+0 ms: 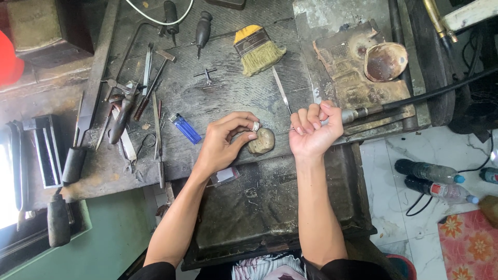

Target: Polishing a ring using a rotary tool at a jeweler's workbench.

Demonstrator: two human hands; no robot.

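Silver ring: pinched between the thumb and fingertips of my left hand, just above a rounded brown lump that rests at the front edge of the workbench.
Left hand: fingers drawn in narrow around the ring, arm reaching up from the lower left.
Right hand: curled tight around a rotary handpiece, palm turned towards me; its thin bit points left, towards the ring, though I cannot tell whether the two touch.
Black hose: runs from the handpiece off to the right.
Blue lighter: lies on the workbench, near the left hand on its left.
Brush: yellow-topped, with pale bristles, well behind both hands.
Hand tools: files and pliers scattered at the left of the workbench.
Dark tray: sits below the bench edge, under both forearms.
Plastic bottles: two lie on the tiled floor at right.
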